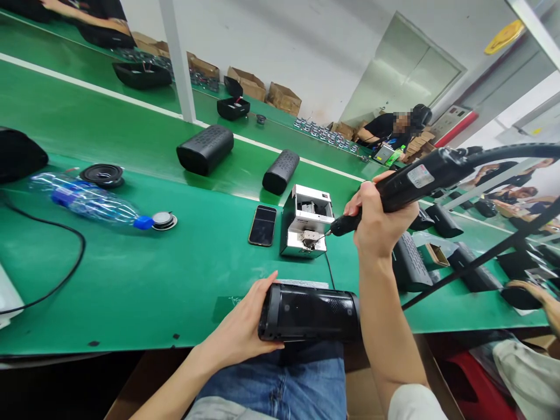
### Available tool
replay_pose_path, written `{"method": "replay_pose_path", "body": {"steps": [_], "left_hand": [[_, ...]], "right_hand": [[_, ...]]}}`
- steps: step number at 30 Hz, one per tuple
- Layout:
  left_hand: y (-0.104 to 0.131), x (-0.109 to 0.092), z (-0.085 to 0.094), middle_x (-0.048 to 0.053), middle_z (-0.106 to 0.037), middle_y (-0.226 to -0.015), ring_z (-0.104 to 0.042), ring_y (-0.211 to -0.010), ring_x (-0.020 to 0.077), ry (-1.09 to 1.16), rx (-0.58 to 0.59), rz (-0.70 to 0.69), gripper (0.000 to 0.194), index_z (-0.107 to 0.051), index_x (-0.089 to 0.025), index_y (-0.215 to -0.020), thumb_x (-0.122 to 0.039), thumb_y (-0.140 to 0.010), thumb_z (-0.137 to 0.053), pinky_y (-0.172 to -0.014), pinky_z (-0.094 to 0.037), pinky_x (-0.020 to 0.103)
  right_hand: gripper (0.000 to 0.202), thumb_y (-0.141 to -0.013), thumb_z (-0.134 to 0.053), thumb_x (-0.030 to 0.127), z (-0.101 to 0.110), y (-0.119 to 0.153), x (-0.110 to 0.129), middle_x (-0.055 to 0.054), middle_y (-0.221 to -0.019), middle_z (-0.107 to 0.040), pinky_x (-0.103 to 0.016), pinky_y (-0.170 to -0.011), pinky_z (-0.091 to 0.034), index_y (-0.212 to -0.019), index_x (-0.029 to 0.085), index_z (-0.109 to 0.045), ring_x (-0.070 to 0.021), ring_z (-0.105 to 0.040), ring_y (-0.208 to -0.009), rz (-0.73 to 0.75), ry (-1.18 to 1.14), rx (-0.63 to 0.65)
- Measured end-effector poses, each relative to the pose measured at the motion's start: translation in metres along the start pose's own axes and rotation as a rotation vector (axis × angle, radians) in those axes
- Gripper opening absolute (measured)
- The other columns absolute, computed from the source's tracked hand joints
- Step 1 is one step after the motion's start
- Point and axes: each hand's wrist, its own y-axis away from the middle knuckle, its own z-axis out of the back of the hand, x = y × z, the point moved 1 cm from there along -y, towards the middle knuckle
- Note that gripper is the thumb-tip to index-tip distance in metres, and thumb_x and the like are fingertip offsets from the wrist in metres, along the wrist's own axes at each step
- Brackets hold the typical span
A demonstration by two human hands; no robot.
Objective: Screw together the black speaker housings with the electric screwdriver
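Note:
My left hand [245,324] is wrapped round the left end of a glossy black speaker housing [315,315], which lies on its side at the table's front edge. In my right hand [378,224] is a black electric screwdriver [406,181], its cable running off to the right. The tip of its bit meets the front of a small silver-and-black screw feeder [308,221]. Whether a screw sits on the bit is too small to tell. Just left of the feeder lies a phone [262,226].
Left on the green table [175,291] are a plastic bottle [96,201], a speaker driver [102,175] and a round silver part [164,220]. Black speaker shells [205,150] stand on the line behind. Co-workers sit at the far side and at right, one hand [536,294] close by.

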Motion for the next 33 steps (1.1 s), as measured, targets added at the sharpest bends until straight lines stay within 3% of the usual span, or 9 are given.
{"method": "replay_pose_path", "body": {"steps": [2,8,13,18,25,33], "left_hand": [[0.000,-0.001,0.001,0.019,-0.044,-0.182,-0.053,-0.167,0.0491,0.003,0.004,0.004,0.152,-0.005,-0.044,-0.187,-0.013,-0.078,-0.107,-0.136,-0.051,0.071],[0.001,0.000,0.000,0.021,-0.043,-0.184,-0.052,-0.169,0.0496,-0.024,-0.004,-0.001,0.152,-0.007,-0.042,-0.187,-0.015,-0.078,-0.108,-0.137,-0.050,0.071],[0.001,0.001,-0.001,0.020,-0.046,-0.183,-0.053,-0.168,0.0485,-0.030,-0.009,0.002,0.153,-0.007,-0.043,-0.188,-0.015,-0.077,-0.109,-0.137,-0.052,0.068],[0.001,-0.001,0.002,0.020,-0.045,-0.183,-0.052,-0.169,0.0483,-0.009,0.003,0.000,0.153,-0.006,-0.044,-0.188,-0.014,-0.078,-0.108,-0.137,-0.051,0.070],[0.001,0.000,0.002,0.022,-0.044,-0.184,-0.053,-0.168,0.0501,-0.007,0.000,-0.019,0.155,-0.003,-0.043,-0.188,-0.017,-0.079,-0.110,-0.135,-0.053,0.072],[0.000,0.000,0.001,0.020,-0.047,-0.183,-0.055,-0.166,0.0482,0.003,-0.024,-0.038,0.149,-0.011,-0.042,-0.189,-0.020,-0.079,-0.110,-0.135,-0.054,0.069]], "right_hand": [[0.021,-0.085,-0.084,0.026,0.001,-0.005,0.007,0.012,-0.057,-0.055,-0.028,-0.044,-0.048,-0.094,0.026,-0.065,-0.0123,-0.052,-0.041,0.019,0.004,-0.027],[0.012,-0.087,-0.073,0.018,0.006,-0.023,0.036,0.010,-0.058,-0.051,-0.029,-0.045,-0.046,-0.092,0.027,-0.066,-0.0132,-0.050,-0.043,0.235,-0.065,-0.274],[0.016,-0.082,-0.074,0.016,0.007,-0.010,0.032,0.013,-0.055,-0.050,-0.025,-0.040,-0.042,-0.084,0.026,-0.062,-0.0103,-0.047,-0.039,0.145,-0.109,-0.160],[0.019,-0.087,-0.081,0.021,0.003,0.001,0.018,0.011,-0.055,-0.055,-0.026,-0.043,-0.046,-0.087,0.026,-0.063,-0.0118,-0.050,-0.040,0.098,-0.054,-0.053],[0.019,-0.087,-0.081,0.023,0.002,-0.002,0.021,0.012,-0.055,-0.053,-0.026,-0.042,-0.045,-0.089,0.027,-0.063,-0.0113,-0.049,-0.040,0.093,-0.025,-0.075],[0.020,-0.081,-0.081,0.028,-0.001,-0.005,-0.013,0.013,-0.054,-0.054,-0.026,-0.042,-0.049,-0.089,0.027,-0.062,-0.0114,-0.051,-0.039,-0.033,0.027,-0.050]]}}
